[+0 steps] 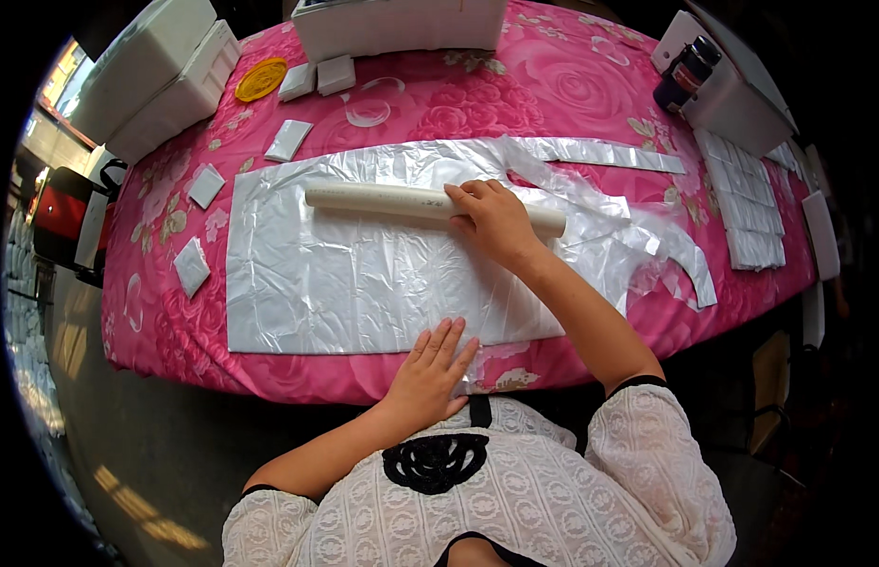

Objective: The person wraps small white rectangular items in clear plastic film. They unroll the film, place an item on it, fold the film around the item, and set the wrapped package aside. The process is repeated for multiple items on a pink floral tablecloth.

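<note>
A thin, whitish see-through plastic apron point(298, 293) lies spread over the table, its wide end to the left and its loop and straps to the right. Across its upper part rests a long white plastic pipe point(373, 198), tilted slightly down toward the right. My right hand point(493, 219) is closed over the pipe right of its middle, thumb on the near side. Near the table's front edge, my left hand point(425, 378) lies flat with fingers stretched out, its fingertips on the apron's near border.
A pink flowered cloth point(572, 80) covers the table. Small folded white packets point(288, 140) lie on the left, near a yellow round item point(261, 79). White foam boxes point(397, 28) line the back. At right are a dark flask point(687, 74) and folded plastic stacks point(742, 203).
</note>
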Motion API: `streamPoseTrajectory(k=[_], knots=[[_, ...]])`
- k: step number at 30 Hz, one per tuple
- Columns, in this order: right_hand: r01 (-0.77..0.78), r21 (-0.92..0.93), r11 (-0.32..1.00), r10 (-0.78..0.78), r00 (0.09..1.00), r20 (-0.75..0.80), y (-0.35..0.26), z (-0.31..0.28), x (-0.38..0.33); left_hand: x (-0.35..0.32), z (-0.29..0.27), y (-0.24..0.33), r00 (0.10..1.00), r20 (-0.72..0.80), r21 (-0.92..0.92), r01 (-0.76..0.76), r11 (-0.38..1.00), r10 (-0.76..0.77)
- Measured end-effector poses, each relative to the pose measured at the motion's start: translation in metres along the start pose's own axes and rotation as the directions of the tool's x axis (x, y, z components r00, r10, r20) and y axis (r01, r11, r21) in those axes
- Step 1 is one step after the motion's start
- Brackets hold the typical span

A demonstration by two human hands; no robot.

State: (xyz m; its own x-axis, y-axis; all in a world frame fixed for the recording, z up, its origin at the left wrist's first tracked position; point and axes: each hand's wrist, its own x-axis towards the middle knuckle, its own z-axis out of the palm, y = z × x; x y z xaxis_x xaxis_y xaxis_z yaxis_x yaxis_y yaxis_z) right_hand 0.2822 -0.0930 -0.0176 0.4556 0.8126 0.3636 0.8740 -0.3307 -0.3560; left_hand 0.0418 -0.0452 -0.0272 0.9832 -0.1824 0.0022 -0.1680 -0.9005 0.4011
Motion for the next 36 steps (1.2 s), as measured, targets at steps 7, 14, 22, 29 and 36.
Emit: streamPoseTrajectory(k=[7,14,22,29,36], knots=[[0.035,-0.037,0.999,-0.037,0.997,-0.066,0.013,0.01,0.009,-0.004,-0.013,-0.015,0.979,0.111,-0.034,-0.167,0.985,0.17],[0.033,0.535,0.844,0.003,0.998,-0.068,-0.019,-0.017,-0.038,-0.019,-0.005,-0.03,0.966,-0.164,-0.138,-0.224,0.965,0.2],[0.174,0.425,0.888,-0.346,0.863,0.369,-0.038,-0.019,-0.089,-0.008,-0.022,-0.029,0.96,-0.278,-0.556,-0.193,0.808,0.037],[0.086,0.388,0.918,-0.173,0.966,0.193,-0.047,-0.012,-0.1,-0.006,-0.034,-0.043,0.957,-0.228,-0.62,-0.285,0.731,0.18],[0.014,0.486,0.874,-0.106,0.981,0.163,-0.049,-0.018,-0.106,0.002,-0.042,-0.06,0.968,-0.222,-0.239,-0.169,0.956,0.115]])
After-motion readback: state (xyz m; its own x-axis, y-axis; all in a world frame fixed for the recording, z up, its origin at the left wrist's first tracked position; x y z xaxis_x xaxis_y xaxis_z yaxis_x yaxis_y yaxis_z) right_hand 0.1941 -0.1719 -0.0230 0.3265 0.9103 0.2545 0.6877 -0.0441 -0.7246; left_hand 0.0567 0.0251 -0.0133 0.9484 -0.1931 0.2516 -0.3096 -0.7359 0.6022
